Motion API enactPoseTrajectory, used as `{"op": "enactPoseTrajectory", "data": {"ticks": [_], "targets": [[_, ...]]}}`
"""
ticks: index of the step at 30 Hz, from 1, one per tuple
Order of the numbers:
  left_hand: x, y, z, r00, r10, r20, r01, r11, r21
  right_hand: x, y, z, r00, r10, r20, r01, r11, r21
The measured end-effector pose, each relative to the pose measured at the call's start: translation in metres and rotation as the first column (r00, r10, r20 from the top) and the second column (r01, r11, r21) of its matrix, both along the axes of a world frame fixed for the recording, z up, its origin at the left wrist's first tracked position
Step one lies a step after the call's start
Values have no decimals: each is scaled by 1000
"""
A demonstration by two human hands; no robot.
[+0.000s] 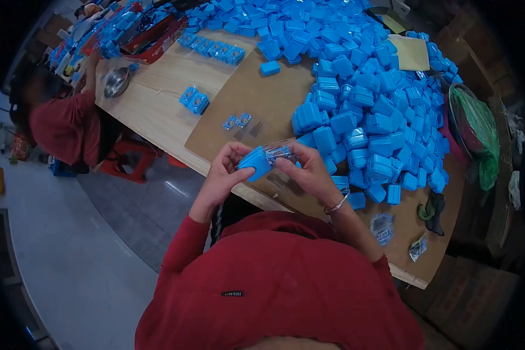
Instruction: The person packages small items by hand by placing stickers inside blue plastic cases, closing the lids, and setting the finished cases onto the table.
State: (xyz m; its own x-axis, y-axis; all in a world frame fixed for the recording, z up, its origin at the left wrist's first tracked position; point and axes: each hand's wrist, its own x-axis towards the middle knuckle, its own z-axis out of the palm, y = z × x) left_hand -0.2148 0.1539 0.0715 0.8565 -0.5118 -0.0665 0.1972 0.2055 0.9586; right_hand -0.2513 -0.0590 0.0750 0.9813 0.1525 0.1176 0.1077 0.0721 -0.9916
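My left hand grips a small blue plastic case, thumb on its near side and fingers behind it. At the case's right end is a clear plastic bag with dark print, pinched between the thumb and fingers of my right hand. The bag overlaps the end of the case in this view. Just beyond my hands, flat printed clear bags lie on the brown board. A large heap of blue cases rises close to my right hand.
Wrapped cases stand in a pair and a row on the wooden table. At the left, a person in a red top reaches toward another pile, near a metal bowl. A green plastic bag hangs at the right.
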Motion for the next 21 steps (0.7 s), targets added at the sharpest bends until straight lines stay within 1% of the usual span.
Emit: {"op": "enactPoseTrajectory", "data": {"ticks": [1,2,4,5,7,8,10,11,14,17,20,21], "targets": [[1,-2,4,999,-24,26,24,1000,-7,-1,0,7,1000,13,17,-13,1000,-16],[1,-2,8,998,-61,2,62,998,-28,-2,0,12,999,26,32,-25,999,-31],[2,-1,14,989,-139,-42,136,988,-74,0,-2,15,990,43,133,-28,993,-114],[4,1,13,987,-156,-34,153,985,-77,0,-4,17,982,54,183,-25,988,-155],[7,3,7,982,-188,-18,185,979,-84,-1,-9,28,989,102,107,-83,982,-169],[7,2,7,985,-172,7,172,983,-67,-2,-12,31,990,125,69,-111,978,-175],[7,1,6,989,-137,58,139,990,-36,0,-15,23,957,123,262,-44,957,-287],[7,1,7,990,-132,57,134,990,-45,1,-16,20,926,130,355,-3,941,-337],[6,0,13,990,-130,48,133,989,-64,-1,-12,27,936,111,335,5,944,-330],[7,-1,18,987,-152,48,154,986,-57,0,-9,30,938,81,338,19,960,-280],[7,-2,22,984,-174,50,176,983,-49,-2,-10,28,942,84,324,14,957,-288],[6,-3,23,983,-178,50,181,982,-55,-2,-11,29,941,108,319,-7,954,-301]]}}
